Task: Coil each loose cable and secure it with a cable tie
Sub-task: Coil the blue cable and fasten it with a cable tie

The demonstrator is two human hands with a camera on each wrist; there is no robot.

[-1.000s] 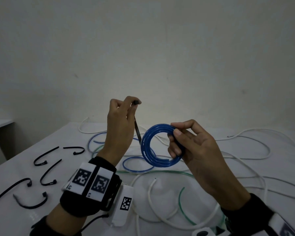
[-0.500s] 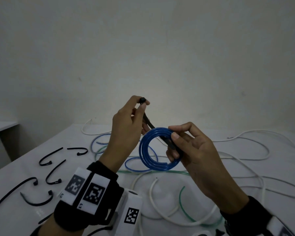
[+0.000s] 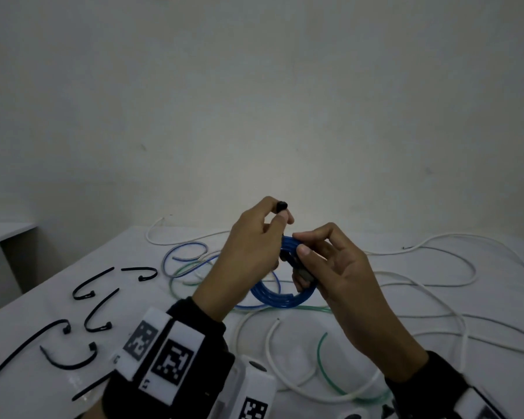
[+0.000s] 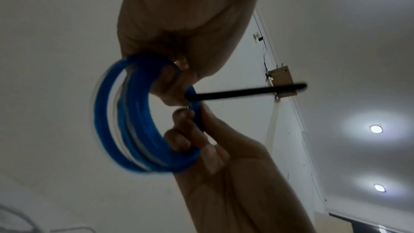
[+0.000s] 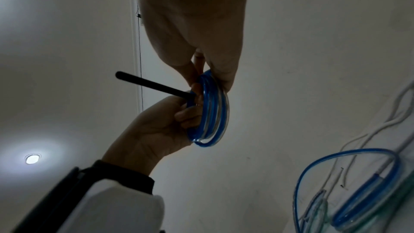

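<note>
Left hand [image 3: 248, 252] closed onto round blue coil [image 3: 280, 296] (glossy).

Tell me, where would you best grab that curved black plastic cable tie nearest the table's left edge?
Pinch the long black cable tie mid-strap, coming from above: it lies flat on the white table, apart from its neighbours, and the strap's middle is clear, whereas the small head curls inward.

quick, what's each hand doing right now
Left hand: closed, pinching the black cable tie near its head.
Right hand: closed, holding the blue coil.
</note>
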